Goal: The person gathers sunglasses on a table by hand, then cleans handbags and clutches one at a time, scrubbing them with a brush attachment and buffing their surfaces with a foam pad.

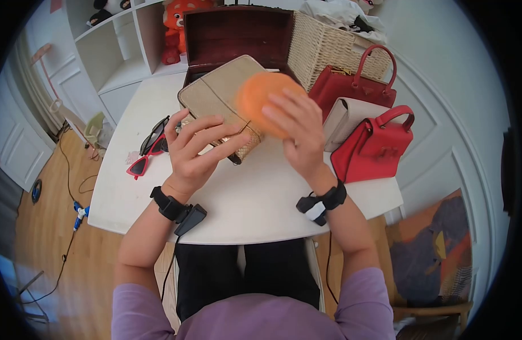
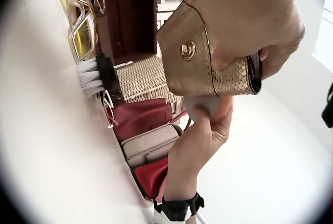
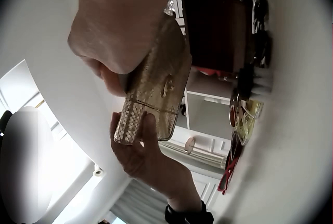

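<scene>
1. Wooden flooring (image 1: 45, 232) is spreading along the left side of the room, with a dark cable (image 1: 61, 266) running over it, and a white shelf unit (image 1: 122, 79) is standing beyond the far left corner of the white bench (image 1: 249, 209).
2. Red-framed sunglasses (image 1: 138, 166) and a dark pair (image 1: 153, 136) are lying toward the bench's left edge.
3. Just right of these, the left hand (image 1: 198, 150) is holding the gold bag (image 1: 215, 93) above the bench, its grip clamped on the bag, the thumb lying on the front and the fingers reaching behind.
4. Behind the bag, a dark red box (image 1: 238, 37) is standing open at the far edge.
5. Near the box, a brush (image 2: 105, 73) is showing its white bristles in the left wrist view.
6. Right of the left hand, the right hand (image 1: 300, 127) is holding an orange round pad (image 1: 266, 102) against the gold bag, its grip closed on the pad, which is blurring in the head view.
7. Toward the far right corner, a wicker basket (image 1: 332, 51) is standing behind a dark red handbag (image 1: 343, 88), a beige bag (image 1: 351, 116) and a bright red handbag (image 1: 374, 148), which are crowding close together.
</scene>
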Tool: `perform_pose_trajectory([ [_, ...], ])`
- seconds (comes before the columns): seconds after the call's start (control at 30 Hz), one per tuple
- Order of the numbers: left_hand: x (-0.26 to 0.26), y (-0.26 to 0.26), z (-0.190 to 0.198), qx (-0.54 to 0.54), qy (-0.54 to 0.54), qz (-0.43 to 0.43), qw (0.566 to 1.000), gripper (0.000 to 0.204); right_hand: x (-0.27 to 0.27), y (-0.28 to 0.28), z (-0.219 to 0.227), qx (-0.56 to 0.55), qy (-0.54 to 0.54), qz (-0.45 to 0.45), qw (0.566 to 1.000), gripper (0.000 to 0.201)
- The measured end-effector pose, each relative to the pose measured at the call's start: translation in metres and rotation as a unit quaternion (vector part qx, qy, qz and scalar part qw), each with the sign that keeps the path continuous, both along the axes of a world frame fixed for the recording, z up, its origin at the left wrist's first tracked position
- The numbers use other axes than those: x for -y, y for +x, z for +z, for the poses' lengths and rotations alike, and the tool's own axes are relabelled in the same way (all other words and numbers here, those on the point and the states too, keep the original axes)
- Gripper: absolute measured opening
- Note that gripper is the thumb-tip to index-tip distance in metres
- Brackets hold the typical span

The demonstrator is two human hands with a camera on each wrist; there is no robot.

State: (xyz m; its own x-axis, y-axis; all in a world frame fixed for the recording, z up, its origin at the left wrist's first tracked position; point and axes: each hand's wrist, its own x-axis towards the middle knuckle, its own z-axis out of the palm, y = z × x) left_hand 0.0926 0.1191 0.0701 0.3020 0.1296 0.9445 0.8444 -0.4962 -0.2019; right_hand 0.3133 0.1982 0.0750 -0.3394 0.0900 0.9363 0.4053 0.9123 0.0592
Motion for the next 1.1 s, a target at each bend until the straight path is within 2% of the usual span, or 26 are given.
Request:
perform_pose_trajectory([
  [0.13, -0.001, 0.000, -0.001, -0.021, -0.011, -0.001, 1.000, 0.035, -0.016, 0.005, -0.005, -0.039, -0.063, -0.056, 0.996, 0.059],
  [0.2, -0.002, 0.002, -0.001, -0.027, -0.014, -0.012, 0.999, 0.034, -0.006, 0.001, -0.002, 0.003, -0.045, 0.020, 0.999, 0.060],
  [0.33, -0.003, 0.001, -0.002, -0.030, -0.005, -0.019, 0.999, 0.034, 0.005, -0.006, 0.001, 0.036, -0.041, 0.089, 0.995, 0.062],
  [0.4, -0.001, 0.001, -0.002, -0.039, -0.007, -0.020, 0.999, 0.033, -0.006, 0.002, -0.001, 0.020, -0.053, -0.018, 0.998, 0.063],
  [0.53, 0.000, 0.003, -0.003, -0.074, -0.031, -0.042, 0.996, 0.031, -0.013, 0.004, -0.002, -0.017, -0.095, -0.023, 0.995, 0.065],
  [0.63, -0.002, 0.003, -0.004, -0.094, -0.045, -0.050, 0.993, 0.029, 0.017, -0.009, 0.007, 0.044, -0.091, 0.119, 0.988, 0.067],
  [0.73, -0.001, 0.006, -0.008, -0.085, -0.061, -0.061, 0.993, 0.030, 0.018, -0.015, 0.004, 0.031, -0.101, 0.156, 0.982, 0.066],
  [0.77, 0.000, 0.006, -0.007, -0.085, -0.063, -0.062, 0.992, 0.030, 0.013, -0.012, 0.001, 0.030, -0.103, 0.155, 0.982, 0.066],
  [0.83, 0.001, 0.007, -0.003, -0.072, -0.069, -0.065, 0.993, 0.031, -0.005, -0.003, -0.004, 0.003, -0.107, 0.007, 0.994, 0.066],
  [0.97, -0.005, 0.003, -0.003, -0.061, -0.077, -0.070, 0.993, 0.032, -0.004, -0.002, 0.001, -0.011, -0.119, 0.036, 0.992, 0.064],
  [1.03, -0.008, 0.002, -0.005, -0.009, -0.090, -0.092, 0.992, 0.034, 0.011, -0.008, 0.003, 0.007, -0.138, 0.103, 0.985, 0.062],
  [1.1, -0.007, 0.001, -0.004, 0.003, -0.101, -0.098, 0.990, 0.034, -0.002, -0.003, -0.003, -0.023, -0.183, 0.094, 0.978, 0.062],
])
